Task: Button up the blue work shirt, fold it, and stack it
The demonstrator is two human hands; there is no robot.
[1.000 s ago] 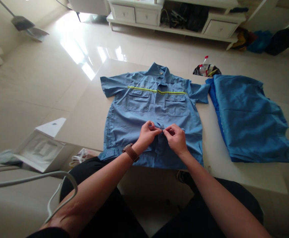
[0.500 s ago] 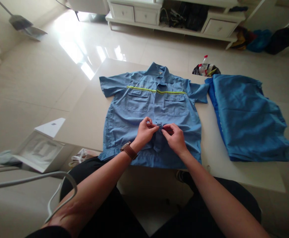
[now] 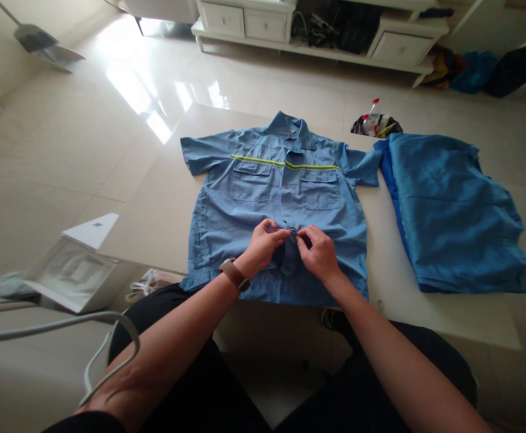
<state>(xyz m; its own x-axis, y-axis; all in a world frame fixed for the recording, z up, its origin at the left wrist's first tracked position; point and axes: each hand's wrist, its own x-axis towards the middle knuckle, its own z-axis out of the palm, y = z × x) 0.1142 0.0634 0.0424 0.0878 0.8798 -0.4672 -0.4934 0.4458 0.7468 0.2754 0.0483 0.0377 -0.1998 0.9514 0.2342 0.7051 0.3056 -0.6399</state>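
Note:
A blue short-sleeved work shirt point(image 3: 249, 207) lies face up on the pale table, its collar pointing away from me. A yellow-green stripe crosses its chest above two flap pockets. My left hand point(image 3: 265, 242), below a brown-strapped wristwatch point(image 3: 235, 275), pinches the front placket at the lower middle. Close beside it, my right hand point(image 3: 316, 248) pinches the same placket from the right. The cloth is bunched up slightly between the fingertips. Any button there is too small and covered to make out.
Folded blue cloth point(image 3: 457, 210) lies on the table point(image 3: 150, 204) to the right. Beyond the far edge sits a black bag point(image 3: 383, 125) with bottles. An open white box point(image 3: 73, 273) is at the left, near a grey cable point(image 3: 64, 322). A white cabinet point(image 3: 267, 30) stands behind.
My fingers have shifted slightly at the placket, and the left index finger has curled lower. Both hands keep their pinch; the shirt lies as before.

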